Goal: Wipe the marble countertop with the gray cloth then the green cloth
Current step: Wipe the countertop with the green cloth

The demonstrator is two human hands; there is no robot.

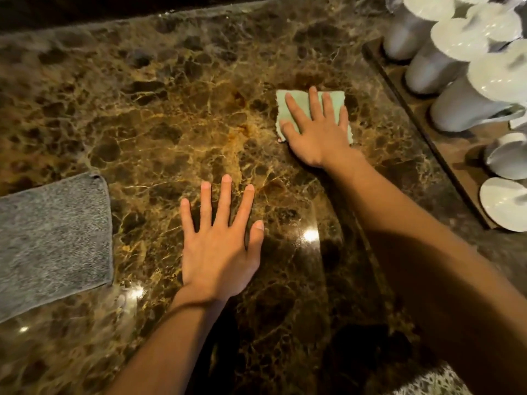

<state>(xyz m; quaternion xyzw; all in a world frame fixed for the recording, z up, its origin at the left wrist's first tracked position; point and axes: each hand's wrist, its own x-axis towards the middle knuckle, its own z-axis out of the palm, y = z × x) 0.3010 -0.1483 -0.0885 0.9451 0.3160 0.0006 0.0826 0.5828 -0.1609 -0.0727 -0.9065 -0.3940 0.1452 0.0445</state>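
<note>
The dark brown marble countertop (159, 109) fills the view. My right hand (316, 129) lies flat with spread fingers on the small folded green cloth (298, 102), pressing it to the marble right of centre. My left hand (221, 240) rests palm down with fingers spread on the bare marble nearer to me, holding nothing. The gray cloth (54, 240) lies flat at the left edge, apart from both hands.
A wooden tray (405, 104) runs along the right side and carries several white ceramic cups (462, 106) and small white dishes (503, 203). The dark back edge of the counter (114, 10) lies at the top.
</note>
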